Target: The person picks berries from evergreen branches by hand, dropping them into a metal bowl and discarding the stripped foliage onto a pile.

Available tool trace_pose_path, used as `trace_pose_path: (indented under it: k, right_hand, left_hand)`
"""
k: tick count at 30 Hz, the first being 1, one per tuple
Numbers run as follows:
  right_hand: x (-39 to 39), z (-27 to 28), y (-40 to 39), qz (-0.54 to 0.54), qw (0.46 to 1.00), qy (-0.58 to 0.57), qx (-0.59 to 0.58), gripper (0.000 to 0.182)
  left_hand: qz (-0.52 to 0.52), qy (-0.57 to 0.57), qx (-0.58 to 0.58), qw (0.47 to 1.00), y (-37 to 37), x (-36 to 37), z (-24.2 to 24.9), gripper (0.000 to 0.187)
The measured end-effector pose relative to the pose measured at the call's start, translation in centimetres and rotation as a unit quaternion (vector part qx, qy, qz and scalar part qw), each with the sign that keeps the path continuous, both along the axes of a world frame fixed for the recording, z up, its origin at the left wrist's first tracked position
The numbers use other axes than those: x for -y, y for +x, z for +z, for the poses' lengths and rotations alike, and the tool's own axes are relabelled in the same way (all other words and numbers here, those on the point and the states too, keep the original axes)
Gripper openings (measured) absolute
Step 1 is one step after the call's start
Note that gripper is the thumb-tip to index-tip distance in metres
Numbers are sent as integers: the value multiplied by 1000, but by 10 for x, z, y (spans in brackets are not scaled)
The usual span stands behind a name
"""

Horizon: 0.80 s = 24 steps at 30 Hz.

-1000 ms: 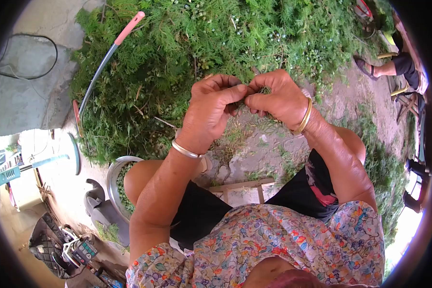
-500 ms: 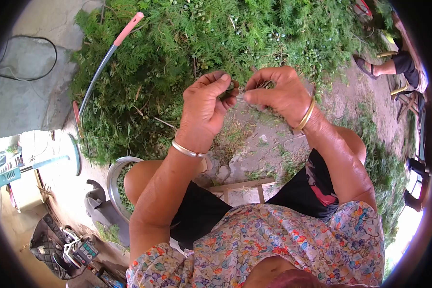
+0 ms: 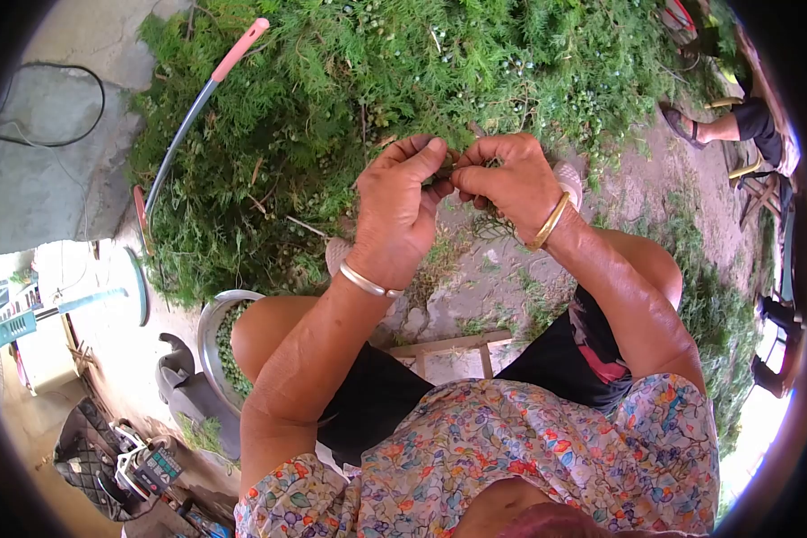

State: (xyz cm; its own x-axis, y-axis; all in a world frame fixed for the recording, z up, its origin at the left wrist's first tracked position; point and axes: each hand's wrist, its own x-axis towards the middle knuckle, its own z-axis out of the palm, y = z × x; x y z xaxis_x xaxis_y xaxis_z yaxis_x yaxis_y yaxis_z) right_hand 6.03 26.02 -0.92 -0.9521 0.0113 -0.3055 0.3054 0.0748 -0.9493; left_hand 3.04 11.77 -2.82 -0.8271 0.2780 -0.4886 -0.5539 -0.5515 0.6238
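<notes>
My left hand (image 3: 399, 193), with a silver bangle at its wrist, is closed, its thumb and fingers curled round something small and dark. My right hand (image 3: 511, 179), with a gold bangle, pinches close beside it, and the fingertips of both nearly meet. A green sprig (image 3: 493, 229) hangs under my right hand. What lies between the fingertips is too small to make out. Beyond both hands spreads a large heap of green branches (image 3: 314, 99) with small round cones. Left of my knee, a metal basin (image 3: 208, 336) holds many small green cones.
A curved tool with a pink handle (image 3: 233, 58) lies on the heap at the left. A grey object (image 3: 188, 386) stands beside the basin. Another person's sandalled foot (image 3: 686, 127) shows at the right. Scattered sprigs lie on the bare ground (image 3: 475, 278) between my legs.
My left hand has moved slightly right and my right hand slightly left, bringing the fingertips together. The sprig now hangs more visibly below my right hand.
</notes>
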Motion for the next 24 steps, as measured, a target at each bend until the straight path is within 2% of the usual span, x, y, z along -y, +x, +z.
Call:
trace_pose_path:
  k: [5, 7, 8, 9, 10, 11, 14, 15, 17, 19, 21, 24]
  right_hand:
    - [-2, 8, -1, 8, 999, -52, 1, 11]
    - [-6, 18, -2, -1, 984, -154, 84, 13]
    - [-9, 14, -4, -4, 985, -153, 83, 13]
    - [-13, 10, -6, -28, 963, -244, 110, 14]
    - [-17, 8, -8, -51, 932, -332, 134, 15]
    - [-20, 9, -9, -54, 933, -331, 132, 15]
    - [-22, 13, -10, -69, 933, -328, 134, 15]
    - [-21, 14, -10, -61, 938, -315, 129, 14]
    - [-19, 18, -9, -50, 943, -304, 125, 14]
    - [-17, 20, -8, -37, 971, -202, 122, 14]
    - [-13, 19, -6, -35, 974, -194, 111, 16]
    - [-9, 19, -3, -19, 986, -153, 70, 17]
  left_hand:
    - [12, 39, 39, 998, -12, 13, 5, 11]
    - [7, 54, 56, 997, -18, 24, 5, 12]
    - [-2, 104, 57, 993, -22, 28, 7, 13]
    - [-12, 155, 59, 986, -25, 30, 10, 13]
    - [8, 145, 81, 986, -26, 31, 14, 10]
    - [5, 146, 80, 986, -29, 33, 15, 10]
    - [-74, 256, 73, 961, -32, 39, 13, 11]
    - [-73, 255, 72, 961, -30, 37, 13, 11]
    - [-29, 177, 77, 981, -25, 29, 13, 10]
    - [-12, 145, 60, 988, -21, 23, 11, 11]
    - [15, 90, 38, 995, -18, 19, 12, 12]
    - [16, 96, 46, 994, -15, 14, 7, 12]
